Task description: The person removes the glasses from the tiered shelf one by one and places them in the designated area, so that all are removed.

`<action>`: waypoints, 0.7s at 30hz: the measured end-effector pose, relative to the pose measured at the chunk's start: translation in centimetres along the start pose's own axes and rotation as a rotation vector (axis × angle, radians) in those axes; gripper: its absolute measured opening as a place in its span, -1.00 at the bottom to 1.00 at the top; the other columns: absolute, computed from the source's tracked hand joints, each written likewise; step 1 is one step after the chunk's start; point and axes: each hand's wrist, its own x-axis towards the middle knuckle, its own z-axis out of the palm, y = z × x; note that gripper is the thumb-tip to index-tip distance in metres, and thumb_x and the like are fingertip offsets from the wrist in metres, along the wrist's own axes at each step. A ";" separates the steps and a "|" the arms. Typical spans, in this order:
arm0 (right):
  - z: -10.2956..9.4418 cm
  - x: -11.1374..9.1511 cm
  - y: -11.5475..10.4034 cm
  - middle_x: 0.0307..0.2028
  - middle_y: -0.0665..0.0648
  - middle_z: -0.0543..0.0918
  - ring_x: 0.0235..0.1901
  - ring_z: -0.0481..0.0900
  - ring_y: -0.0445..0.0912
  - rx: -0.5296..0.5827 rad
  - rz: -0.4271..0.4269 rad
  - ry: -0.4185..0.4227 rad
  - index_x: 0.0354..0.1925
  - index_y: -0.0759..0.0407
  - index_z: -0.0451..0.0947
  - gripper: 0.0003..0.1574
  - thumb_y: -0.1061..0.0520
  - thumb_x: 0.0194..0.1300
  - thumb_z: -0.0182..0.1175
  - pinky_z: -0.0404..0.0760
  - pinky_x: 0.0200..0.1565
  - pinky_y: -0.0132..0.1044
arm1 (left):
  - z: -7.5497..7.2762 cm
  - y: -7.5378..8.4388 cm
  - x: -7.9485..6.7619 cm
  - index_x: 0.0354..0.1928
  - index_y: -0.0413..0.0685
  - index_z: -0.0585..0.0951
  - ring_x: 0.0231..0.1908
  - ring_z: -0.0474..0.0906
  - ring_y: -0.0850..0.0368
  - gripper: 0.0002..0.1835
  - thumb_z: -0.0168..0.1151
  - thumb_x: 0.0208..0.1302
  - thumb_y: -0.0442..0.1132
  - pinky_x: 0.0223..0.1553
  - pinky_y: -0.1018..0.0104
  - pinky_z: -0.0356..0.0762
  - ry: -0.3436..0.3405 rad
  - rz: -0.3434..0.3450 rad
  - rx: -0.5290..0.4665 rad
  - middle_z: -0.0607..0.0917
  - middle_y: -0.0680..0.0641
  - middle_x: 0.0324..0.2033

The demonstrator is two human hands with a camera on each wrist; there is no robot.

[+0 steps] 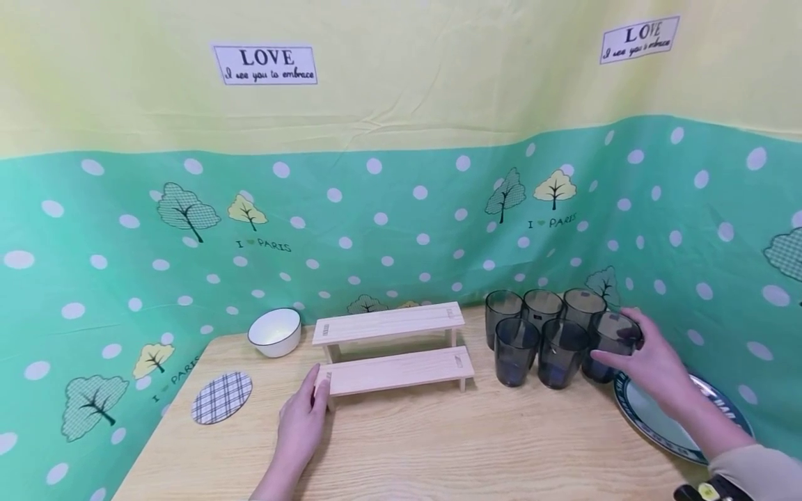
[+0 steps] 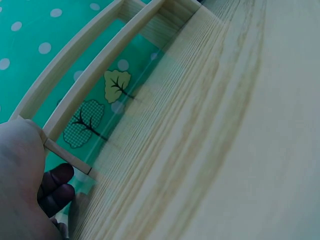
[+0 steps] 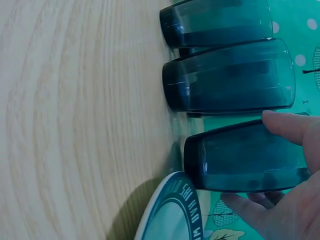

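Observation:
My left hand [image 1: 299,423] holds the left end of the lower board of a pale two-step wooden rack [image 1: 401,372], thumb in front. In the left wrist view, fingertips [image 2: 57,200] show beyond the rack's end leg. My right hand [image 1: 658,365] grips a dark tinted glass [image 1: 609,348] at the front right of a cluster of several similar upright glasses [image 1: 515,351]. The right wrist view shows the thumb on one side of this glass [image 3: 245,157] near its rim and fingers on the other side. Its base overlaps the plate's edge there.
A round plate [image 1: 679,449] with a dark lettered rim lies under my right forearm. A white bowl [image 1: 276,341] with a dark rim stands left of the rack, and a checked oval mat [image 1: 222,398] lies in front of it. Patterned cloth [image 1: 401,229] hangs behind the wooden table [image 1: 476,445].

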 end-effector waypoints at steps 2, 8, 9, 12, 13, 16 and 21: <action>0.2 0.0 0.3 0.71 0.55 -0.41 0.51 -0.12 0.77 0.000 0.000 0.002 0.80 0.21 -0.34 0.65 -0.35 0.34 0.56 0.22 0.24 0.76 | 0.0 0.0 0.0 0.72 -0.15 0.27 0.51 0.38 -0.46 -0.30 -0.13 0.83 0.15 0.54 -0.47 0.17 0.001 0.000 0.004 0.50 -0.35 0.51; 0.8 0.2 0.9 0.69 0.62 -0.36 0.47 -0.05 0.80 0.008 0.009 0.010 0.80 0.19 -0.32 0.64 -0.33 0.33 0.58 0.24 0.23 0.77 | 0.1 0.1 -0.1 0.72 -0.16 0.27 0.52 0.36 -0.47 -0.30 -0.14 0.83 0.15 0.56 -0.47 0.10 -0.001 0.000 0.000 0.49 -0.36 0.52; 0.9 0.2 0.9 0.68 0.62 -0.35 0.47 -0.05 0.81 0.011 0.012 0.011 0.80 0.19 -0.33 0.64 -0.32 0.33 0.58 0.24 0.23 0.77 | 0.1 0.1 -0.1 0.72 -0.16 0.27 0.52 0.35 -0.47 -0.29 -0.14 0.83 0.15 0.56 -0.47 0.09 -0.002 0.000 -0.002 0.49 -0.36 0.52; 1.1 0.3 1.1 0.69 0.62 -0.31 0.46 -0.04 0.81 0.014 0.009 0.030 0.80 0.18 -0.32 0.65 -0.32 0.33 0.59 0.24 0.24 0.77 | 0.1 0.1 -0.1 0.73 -0.15 0.26 0.52 0.35 -0.47 -0.29 -0.14 0.83 0.15 0.56 -0.46 0.12 0.000 -0.004 -0.003 0.49 -0.36 0.52; 1.2 0.3 1.1 0.69 0.62 -0.30 0.46 -0.03 0.81 0.011 0.004 0.038 0.80 0.19 -0.32 0.64 -0.32 0.33 0.59 0.25 0.23 0.77 | 0.1 0.1 -0.1 0.73 -0.15 0.26 0.52 0.35 -0.47 -0.29 -0.14 0.83 0.15 0.56 -0.46 0.12 0.000 -0.005 -0.004 0.48 -0.35 0.53; 1.3 0.4 1.1 0.69 0.63 -0.29 0.44 0.01 0.82 0.006 -0.013 0.053 0.80 0.21 -0.32 0.61 -0.29 0.36 0.57 0.26 0.23 0.76 | 0.1 0.1 -0.2 0.73 -0.14 0.26 0.52 0.35 -0.46 -0.29 -0.14 0.83 0.15 0.55 -0.46 0.15 0.001 -0.009 -0.005 0.48 -0.35 0.53; 1.3 0.3 1.0 0.68 0.64 -0.32 0.45 -0.03 0.82 -0.014 -0.056 0.032 0.79 0.22 -0.40 0.65 -0.24 0.36 0.59 0.24 0.23 0.77 | 0.0 0.1 -0.2 0.73 -0.15 0.25 0.55 0.32 -0.44 -0.29 -0.14 0.83 0.15 0.55 -0.42 0.20 -0.005 -0.006 -0.011 0.45 -0.36 0.55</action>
